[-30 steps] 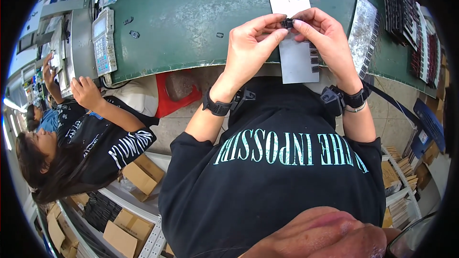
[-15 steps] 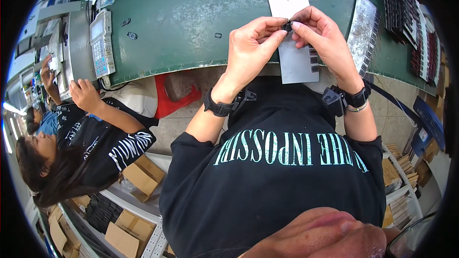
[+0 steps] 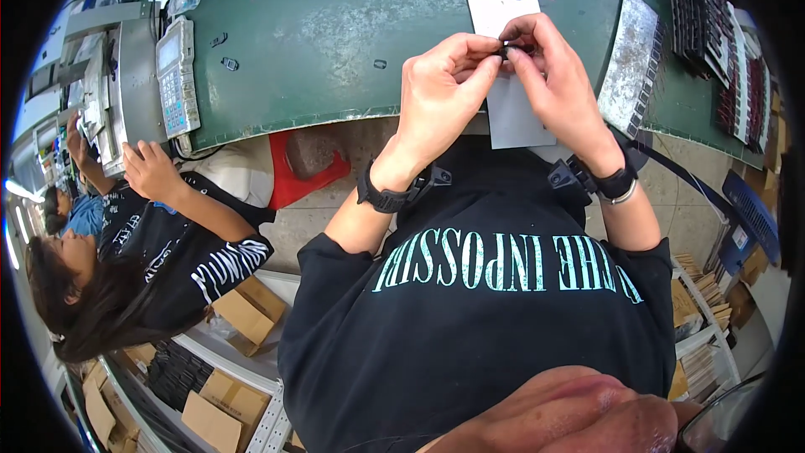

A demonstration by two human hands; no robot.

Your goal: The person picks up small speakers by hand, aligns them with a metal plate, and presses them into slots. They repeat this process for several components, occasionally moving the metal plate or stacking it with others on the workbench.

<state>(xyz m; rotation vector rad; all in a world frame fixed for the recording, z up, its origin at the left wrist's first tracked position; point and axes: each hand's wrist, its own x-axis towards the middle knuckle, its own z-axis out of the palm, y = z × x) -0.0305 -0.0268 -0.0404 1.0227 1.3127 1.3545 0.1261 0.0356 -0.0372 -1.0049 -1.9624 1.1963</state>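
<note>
Green worktop (image 3: 319,42): left hand (image 3: 440,92), right hand (image 3: 553,84) both pinching tiny black part (image 3: 506,49) over white card (image 3: 511,109); loose grip risks dropping it.

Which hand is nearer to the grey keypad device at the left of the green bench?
Left. The left hand is to the right of the keypad device, across bare green bench. The right hand lies farther right, beyond the left.

A factory assembly line shows in the long green workbench (image 3: 319,42) with trays of small black parts (image 3: 713,25) at its right edge, a keypad device (image 3: 178,75) near its left edge, a seated co-worker (image 3: 142,260), and cardboard boxes (image 3: 243,310) on shelving below.
</note>
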